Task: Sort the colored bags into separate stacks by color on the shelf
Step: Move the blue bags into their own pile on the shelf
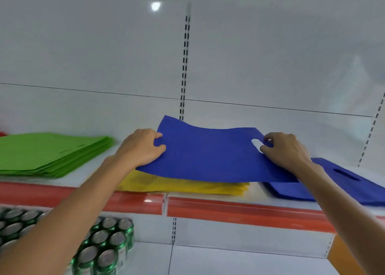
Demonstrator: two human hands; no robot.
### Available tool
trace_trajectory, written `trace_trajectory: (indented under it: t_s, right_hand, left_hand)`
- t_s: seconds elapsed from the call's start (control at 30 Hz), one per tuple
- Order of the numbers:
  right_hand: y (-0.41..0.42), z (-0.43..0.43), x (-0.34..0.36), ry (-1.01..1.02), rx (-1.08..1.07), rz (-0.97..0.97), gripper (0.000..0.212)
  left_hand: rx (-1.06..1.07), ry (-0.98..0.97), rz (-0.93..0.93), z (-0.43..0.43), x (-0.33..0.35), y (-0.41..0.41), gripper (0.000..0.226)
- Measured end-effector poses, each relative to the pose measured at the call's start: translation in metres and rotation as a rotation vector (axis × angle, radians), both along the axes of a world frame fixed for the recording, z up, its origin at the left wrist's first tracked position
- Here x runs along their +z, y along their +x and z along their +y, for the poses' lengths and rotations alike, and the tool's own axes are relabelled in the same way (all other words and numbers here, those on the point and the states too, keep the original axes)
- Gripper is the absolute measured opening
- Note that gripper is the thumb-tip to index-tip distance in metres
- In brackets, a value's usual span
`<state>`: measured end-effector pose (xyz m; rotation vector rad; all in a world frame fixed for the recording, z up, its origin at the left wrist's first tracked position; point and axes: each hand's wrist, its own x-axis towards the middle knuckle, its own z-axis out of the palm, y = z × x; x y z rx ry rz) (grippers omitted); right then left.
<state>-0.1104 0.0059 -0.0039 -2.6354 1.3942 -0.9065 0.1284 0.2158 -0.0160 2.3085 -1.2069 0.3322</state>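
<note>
At nine o'clock, a neat stack of flat green non-woven fabric bags point(52, 153) lies on the white shelf with a glossy red front strip point(229, 210). Below it, at seven o'clock, stand shiny green drink cans point(104, 249).

The left hand point(141, 147) grips the left edge of a single flat blue non-woven fabric bag point(208, 156), its fingers point(159, 147) curled round the hem. The bag hangs in the air at the centre, sagging slightly between the hands, limp and matte like thin felt. Under it, at six o'clock of the bag, sits a stack of flat yellow fabric bags point(187, 186).

The right hand point(285, 149) pinches the bag's right edge beside its oval cut-out handle, fingers point(268, 138) bent over the rim. At four o'clock lies the low stack of matching blue fabric bags point(343, 183), handle slot showing.

The step in hand looks like carrying this blue bag to its own colour. The next move likely calls for swinging it towards three o'clock, keeping it taut, and laying it square on the blue stack.
</note>
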Motion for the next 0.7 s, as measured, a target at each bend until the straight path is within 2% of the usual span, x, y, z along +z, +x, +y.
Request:
trace_trajectory:
  t_s: [0.2,0.3,0.7]
  right_hand:
    - [0.122,0.097,-0.002,0.012,0.08,0.016,0.038]
    - [0.167,0.132,-0.003,0.014,0.085,0.041,0.035]
    - [0.326,0.227,0.003,-0.054,0.149,0.074,0.029]
  left_hand:
    - [0.045,0.037,0.006,0.113,-0.003,0.106,0.049]
    - [0.057,0.056,0.021,0.153,-0.008,0.145,0.051]
    - [0.121,-0.025,0.036,0.264,-0.019,0.288,0.056]
